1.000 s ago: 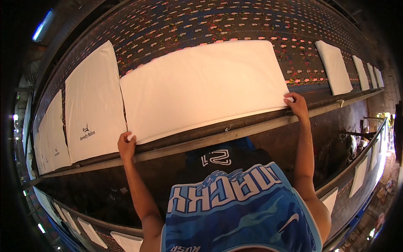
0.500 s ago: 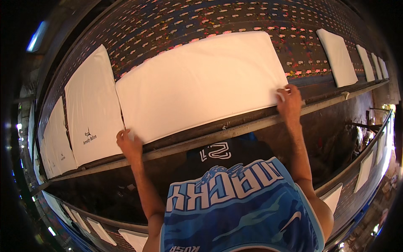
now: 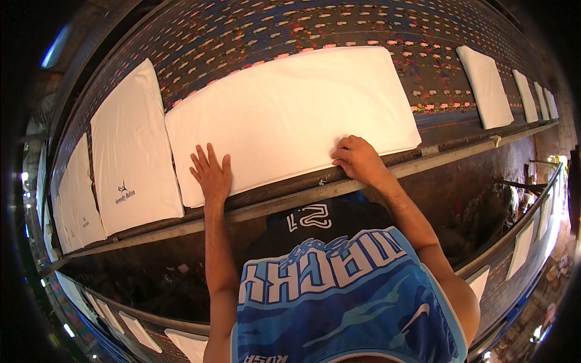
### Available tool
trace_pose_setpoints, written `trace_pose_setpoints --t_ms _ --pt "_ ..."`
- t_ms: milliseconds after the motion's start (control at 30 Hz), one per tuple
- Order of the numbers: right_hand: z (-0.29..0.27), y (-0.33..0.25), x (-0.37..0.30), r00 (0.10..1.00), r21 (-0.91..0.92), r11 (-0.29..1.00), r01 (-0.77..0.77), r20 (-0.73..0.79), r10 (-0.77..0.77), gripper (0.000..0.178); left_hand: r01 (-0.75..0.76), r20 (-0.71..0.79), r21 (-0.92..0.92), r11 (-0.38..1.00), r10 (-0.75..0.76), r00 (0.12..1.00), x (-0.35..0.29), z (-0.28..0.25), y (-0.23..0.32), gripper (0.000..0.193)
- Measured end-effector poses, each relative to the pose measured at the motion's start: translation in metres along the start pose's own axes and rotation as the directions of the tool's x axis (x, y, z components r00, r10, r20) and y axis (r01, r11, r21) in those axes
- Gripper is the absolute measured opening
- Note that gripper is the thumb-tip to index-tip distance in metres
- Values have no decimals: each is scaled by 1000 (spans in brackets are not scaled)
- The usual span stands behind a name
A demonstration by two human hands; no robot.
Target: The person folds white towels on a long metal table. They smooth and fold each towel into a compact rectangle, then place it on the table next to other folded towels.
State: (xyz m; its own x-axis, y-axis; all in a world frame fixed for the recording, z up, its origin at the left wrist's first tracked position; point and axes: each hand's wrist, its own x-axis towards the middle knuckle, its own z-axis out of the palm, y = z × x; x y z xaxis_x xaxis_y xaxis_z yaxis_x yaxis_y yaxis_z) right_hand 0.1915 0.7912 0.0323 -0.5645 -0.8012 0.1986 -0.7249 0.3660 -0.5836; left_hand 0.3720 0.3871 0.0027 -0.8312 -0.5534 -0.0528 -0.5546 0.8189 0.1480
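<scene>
A blank, folded white cloth (image 3: 284, 103) lies flat on the dark patterned table in front of me. My left hand (image 3: 212, 175) rests on its near left part, fingers spread and palm down. Near the middle of the front edge, my right hand (image 3: 360, 160) has its fingers bent, thumb and forefinger closed on the cloth by its border. To the left, almost touching, is a second white cloth (image 3: 133, 145) with a small dark print in its near corner.
More white cloths line the table, one (image 3: 485, 88) farther right and another (image 3: 82, 187) at far left. A rail (image 3: 302, 198) runs along the table's near edge. Behind me stands another long table with white cloths (image 3: 140, 332) on it.
My hands have left the cloth's two near corners and come inward. The left is now spread on top of the cloth; the right has moved left along the front edge.
</scene>
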Motion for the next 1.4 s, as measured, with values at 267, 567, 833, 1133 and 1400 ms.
trace_pose_setpoints --t_ms 267,567,833,1133,1400 --pt "1 -9 1 976 102 971 -217 34 215 12 18 -1 -1 1000 -18 1000 -1 -2 2 78" --pt "-43 -16 -9 854 399 757 -518 294 429 10 9 -27 16 1000 -9 1000 1 3 0 77" --pt "-90 3 -63 727 306 755 -580 612 311 7 6 -29 26 1000 -6 1000 0 5 -5 78" --pt "-102 15 -120 345 -473 471 -744 331 878 16 106 152 -20 994 -101 983 -21 -43 -37 88" --pt "-108 17 -159 438 -648 347 -678 23 899 19 219 68 -16 976 -217 974 -43 -54 -67 87"
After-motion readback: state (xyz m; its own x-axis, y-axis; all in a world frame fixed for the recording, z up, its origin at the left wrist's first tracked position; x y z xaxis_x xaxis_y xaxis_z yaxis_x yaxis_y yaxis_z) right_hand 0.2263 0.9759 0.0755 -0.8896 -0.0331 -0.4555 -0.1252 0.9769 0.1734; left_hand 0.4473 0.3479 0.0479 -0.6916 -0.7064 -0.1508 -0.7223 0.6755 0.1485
